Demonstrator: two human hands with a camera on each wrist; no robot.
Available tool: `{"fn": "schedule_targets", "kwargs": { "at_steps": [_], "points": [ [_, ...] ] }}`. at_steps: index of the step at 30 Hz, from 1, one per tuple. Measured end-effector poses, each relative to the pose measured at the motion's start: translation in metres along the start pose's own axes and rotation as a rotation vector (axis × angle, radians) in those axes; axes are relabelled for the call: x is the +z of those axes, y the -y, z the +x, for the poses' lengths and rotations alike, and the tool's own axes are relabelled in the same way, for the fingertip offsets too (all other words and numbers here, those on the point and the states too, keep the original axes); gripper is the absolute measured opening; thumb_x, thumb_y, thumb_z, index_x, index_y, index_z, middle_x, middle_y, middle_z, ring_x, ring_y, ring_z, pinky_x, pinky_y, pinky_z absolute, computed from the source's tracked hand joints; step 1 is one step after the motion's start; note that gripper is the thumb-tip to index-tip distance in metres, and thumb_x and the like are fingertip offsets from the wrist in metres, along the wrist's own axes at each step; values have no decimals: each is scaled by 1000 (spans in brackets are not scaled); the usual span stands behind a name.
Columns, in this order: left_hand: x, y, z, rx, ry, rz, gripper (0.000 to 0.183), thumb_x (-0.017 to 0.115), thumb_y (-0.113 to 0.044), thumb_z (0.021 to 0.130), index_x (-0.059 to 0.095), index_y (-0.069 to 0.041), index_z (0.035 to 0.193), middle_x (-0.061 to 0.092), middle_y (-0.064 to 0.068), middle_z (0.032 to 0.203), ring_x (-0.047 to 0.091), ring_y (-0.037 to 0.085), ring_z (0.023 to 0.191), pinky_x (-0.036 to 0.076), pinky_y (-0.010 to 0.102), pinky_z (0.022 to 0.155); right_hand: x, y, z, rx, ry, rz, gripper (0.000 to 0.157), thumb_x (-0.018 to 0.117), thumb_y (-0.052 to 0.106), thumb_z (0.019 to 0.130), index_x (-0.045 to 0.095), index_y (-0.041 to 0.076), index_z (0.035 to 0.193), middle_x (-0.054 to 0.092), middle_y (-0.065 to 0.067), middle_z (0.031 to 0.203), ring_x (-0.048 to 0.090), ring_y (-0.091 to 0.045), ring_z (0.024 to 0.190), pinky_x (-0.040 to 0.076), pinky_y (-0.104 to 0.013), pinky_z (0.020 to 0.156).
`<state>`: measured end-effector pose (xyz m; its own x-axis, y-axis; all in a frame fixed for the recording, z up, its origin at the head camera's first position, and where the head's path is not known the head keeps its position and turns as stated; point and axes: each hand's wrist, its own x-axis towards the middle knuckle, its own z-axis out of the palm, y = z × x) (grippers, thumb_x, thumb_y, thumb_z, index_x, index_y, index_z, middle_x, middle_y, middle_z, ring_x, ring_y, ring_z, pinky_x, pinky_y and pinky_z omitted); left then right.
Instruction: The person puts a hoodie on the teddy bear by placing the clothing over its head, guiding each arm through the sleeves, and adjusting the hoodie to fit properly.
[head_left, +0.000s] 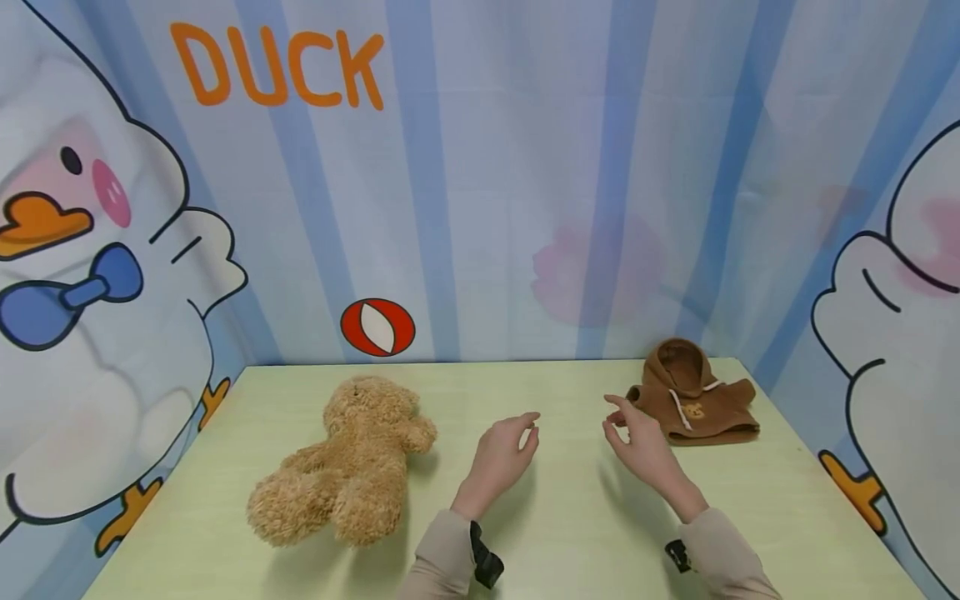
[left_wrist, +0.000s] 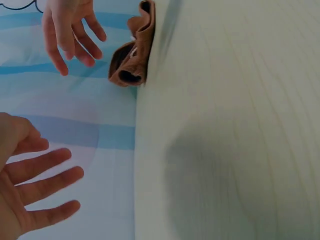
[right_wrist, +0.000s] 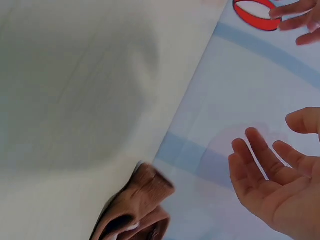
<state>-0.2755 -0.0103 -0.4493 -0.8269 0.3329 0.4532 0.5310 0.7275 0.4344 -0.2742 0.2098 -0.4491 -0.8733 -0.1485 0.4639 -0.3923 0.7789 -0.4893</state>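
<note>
**Before a striped backdrop (head_left: pixel 495 208), a pale table (head_left: pixel 570 533) bears a plush bear (head_left: pixel 356 462) at left and a small hoodie (head_left: pixel 697 417) at far right**

The bear, the bigger of the two, lies on the table's left half. Its long axis runs from far to near with a slant: the head points to the far side, the legs come toward the near left, and one arm juts right. Which way its face is turned cannot be told.

The brown hoodie lies near the table's far right corner, hood to the far side and hem to the near. Its axis leans slightly, hood left of hem, with the sleeves reaching left and right.

Between them are two hands above the table, both holding nothing. The left hand (head_left: pixel 501 458) is nearer the bear, its fingers (left_wrist: pixel 50 184) spread. The right hand (head_left: pixel 643 446) is just beside the hoodie's left sleeve, fingers gently bent and loosely parted, thumb well away from them.

Smallest are the hoodie's white drawstrings (head_left: pixel 680 410) and yellowish emblem (head_left: pixel 693 411).
</note>
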Motion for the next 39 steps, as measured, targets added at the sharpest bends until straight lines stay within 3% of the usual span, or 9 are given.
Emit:
{"fn": "schedule_targets", "kwargs": {
  "at_steps": [10, 15, 19, 22, 27, 30, 34, 37, 39],
  "points": [
    [21, -5, 29, 37, 97, -120, 20, 51, -9, 87, 65, -8, 102, 66, 0, 78, 53, 4, 62, 39, 13, 56, -37, -50, 1, 114, -60, 3, 19, 52, 4, 85, 59, -3, 101, 64, -16, 83, 58, -21, 67, 42, -23, 53],
    [36, -13, 45, 44, 136, -177, 19, 51, -8, 88, 64, -7, 103, 67, 3, 88, 59, 9, 73, 43, 13, 60, -55, -66, 5, 189, -110, -25, 19, 51, 5, 84, 60, -2, 99, 61, -16, 78, 52, -15, 61, 38, -24, 51],
    [51, -21, 62, 21, 152, -252, 20, 50, -7, 89, 62, -6, 105, 65, 7, 100, 60, 14, 87, 46, 17, 69, -68, -81, 14, 312, -134, -15, 27, 49, 8, 83, 56, -5, 106, 61, -23, 86, 56, -25, 69, 42, -31, 57],
    [65, -25, 76, -81, 154, -406, 23, 49, -5, 89, 60, -3, 108, 63, 11, 104, 61, 19, 91, 49, 22, 73, -71, -106, 23, 451, -138, 50, 33, 49, 12, 82, 55, -4, 110, 60, -23, 95, 55, -32, 81, 43, -40, 64],
    [127, -2, 97, -307, 116, -837, 26, 51, -24, 91, 58, -10, 111, 63, 5, 101, 62, 15, 86, 51, 27, 68, -66, -149, 30, 603, -148, 130, 40, 52, 22, 85, 51, -2, 117, 56, -22, 104, 53, -30, 86, 44, -46, 68],
    [124, -14, 98, -521, 111, -1149, 31, 49, -28, 91, 52, -10, 116, 60, 8, 104, 61, 22, 95, 52, 31, 72, -72, -146, 29, 662, -130, 156, 49, 47, 22, 88, 39, -7, 127, 47, -29, 115, 48, -38, 97, 42, -49, 78],
    [90, -47, 95, -757, 130, -1372, 42, 43, -19, 93, 37, -2, 131, 45, 24, 127, 44, 40, 118, 45, 43, 90, -82, -133, 29, 750, -111, 213, 60, 43, 19, 89, 20, -10, 136, 28, -36, 131, 27, -49, 119, 31, -54, 95],
    [112, -43, 103, -825, 130, -1489, 51, 43, -20, 93, 27, -4, 139, 28, 27, 139, 30, 44, 127, 39, 49, 95, -81, -135, 32, 795, -95, 247, 64, 42, 19, 88, 14, -10, 137, 20, -36, 137, 18, -50, 125, 25, -54, 101],
    [145, -29, 112, -855, 145, -1579, 58, 47, -27, 91, 24, -7, 140, 24, 29, 141, 26, 46, 128, 40, 52, 92, -81, -136, 33, 810, -81, 269, 66, 41, 20, 88, 10, -9, 138, 16, -35, 139, 16, -49, 127, 23, -53, 103]
  ]
}}
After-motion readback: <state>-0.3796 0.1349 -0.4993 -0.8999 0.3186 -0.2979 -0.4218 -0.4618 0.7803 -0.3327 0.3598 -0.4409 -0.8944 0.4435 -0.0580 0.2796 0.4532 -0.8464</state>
